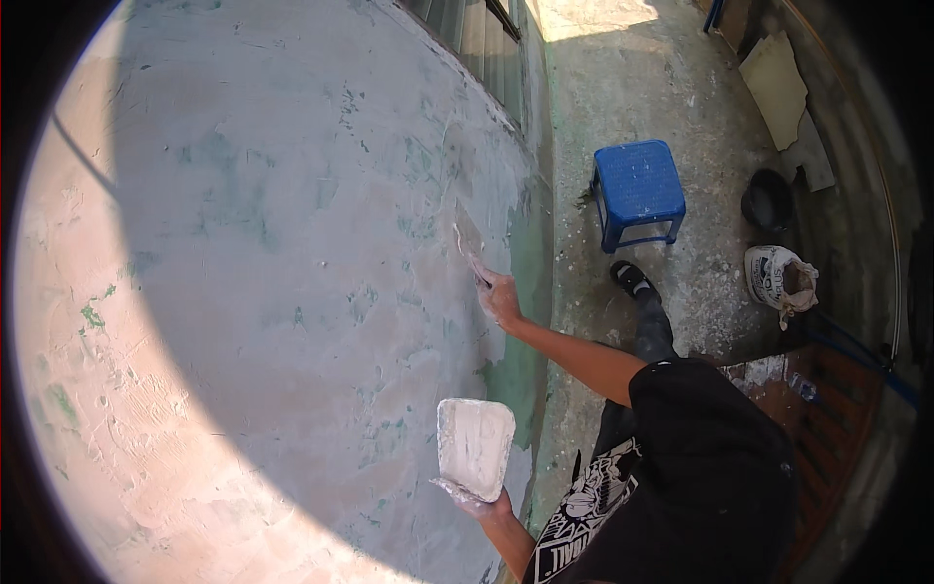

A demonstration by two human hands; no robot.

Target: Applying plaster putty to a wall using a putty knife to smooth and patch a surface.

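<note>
My right hand (pixel 500 300) is closed round the handle of a putty knife (pixel 468 234), its blade lying against the plastered wall (pixel 292 195). Wet-looking grey filler marks the wall just above the blade. Lower down, my left hand (pixel 484 502), smeared with white, grips a white rectangular plaster tray (pixel 476 443) from below. White paste coats the tray's face. The wall is patchy white with green paint showing through, and a green strip (pixel 525 321) runs along its base beside my right forearm.
A blue plastic stool (pixel 639 181) stands on the spattered concrete floor (pixel 593 88), close to my sandalled foot (pixel 632 279). Farther right are a black bucket (pixel 767 200) and an opened white sack (pixel 778 282). A broken board (pixel 775 90) leans behind. Louvred window slats (pixel 477 44) are at the top.
</note>
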